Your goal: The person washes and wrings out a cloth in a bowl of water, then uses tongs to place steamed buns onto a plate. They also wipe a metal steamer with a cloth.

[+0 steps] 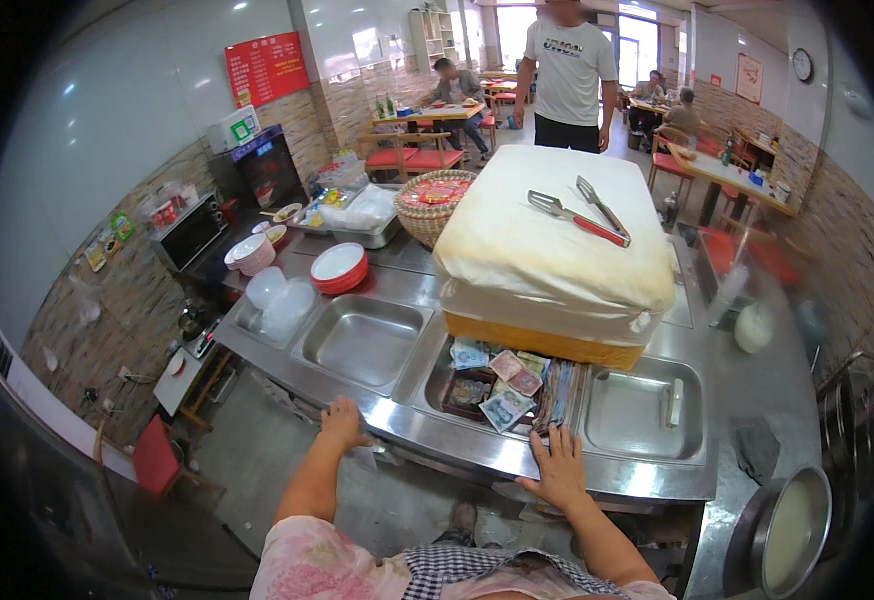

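Note:
My left hand (344, 424) rests on the front edge of the steel counter (452, 437), fingers apart, holding nothing. Farther right, my right hand (559, 466) lies spread on the same edge, just below a recessed tray of money. Banknotes (508, 407) are in that tray, some loose on top and others standing in a row, beside a small dark box of coins (470, 391). Behind the money stands a large box covered with a padded cloth (549, 217). Metal tongs with a red handle (583, 217) lie spread on the cloth.
Steel pans (362, 337) are set into the counter, left and right of the money. Red-rimmed plates (338, 268), plastic bowls (279, 300) and a woven basket (429, 202) stand behind. A pot of pale liquid (791, 531) is at right. A person (570, 75) stands beyond the counter.

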{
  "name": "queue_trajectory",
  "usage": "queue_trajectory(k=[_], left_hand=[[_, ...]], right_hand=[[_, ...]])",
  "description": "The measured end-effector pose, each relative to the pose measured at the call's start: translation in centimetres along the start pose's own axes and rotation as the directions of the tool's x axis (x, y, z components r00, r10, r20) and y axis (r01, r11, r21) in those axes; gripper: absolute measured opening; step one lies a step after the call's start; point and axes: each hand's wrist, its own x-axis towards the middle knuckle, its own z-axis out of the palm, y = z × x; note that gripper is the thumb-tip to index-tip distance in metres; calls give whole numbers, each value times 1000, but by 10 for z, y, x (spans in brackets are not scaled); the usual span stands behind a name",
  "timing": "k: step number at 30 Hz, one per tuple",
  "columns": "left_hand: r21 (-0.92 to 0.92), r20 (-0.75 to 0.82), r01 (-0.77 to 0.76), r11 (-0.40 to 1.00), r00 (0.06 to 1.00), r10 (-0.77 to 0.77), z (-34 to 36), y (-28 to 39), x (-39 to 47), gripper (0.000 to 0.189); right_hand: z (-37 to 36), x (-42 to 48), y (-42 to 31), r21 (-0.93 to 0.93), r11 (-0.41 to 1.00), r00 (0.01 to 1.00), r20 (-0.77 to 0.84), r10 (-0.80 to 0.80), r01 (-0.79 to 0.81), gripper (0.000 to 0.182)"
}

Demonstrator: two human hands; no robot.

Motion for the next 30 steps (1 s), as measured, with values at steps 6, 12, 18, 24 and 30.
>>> queue_trajectory(k=[6,12,18,24,30], left_hand=[[72,110,-118,990,988,109,-24,-10,8,80],[111,160,-195,974,971,177,-37,-20,15,64],[179,66,-321,930,947,314,-41,-35,8,52],[225,33,-550,804,830,557,-28,-63,11,46],[238,45,-611,755,784,619,-14,-67,20,43]], right_hand=[[2,2,-6,10,1000,1000,18,23,-23,88],[9,4,-11,-34,999,1000,-3,23,-23,93],[21,4,-11,-178,984,1000,20,-7,11,92],[18,12,-55,-384,917,972,153,178,-107,93],[62,34,-64,-600,712,800,190,569,-364,60]])
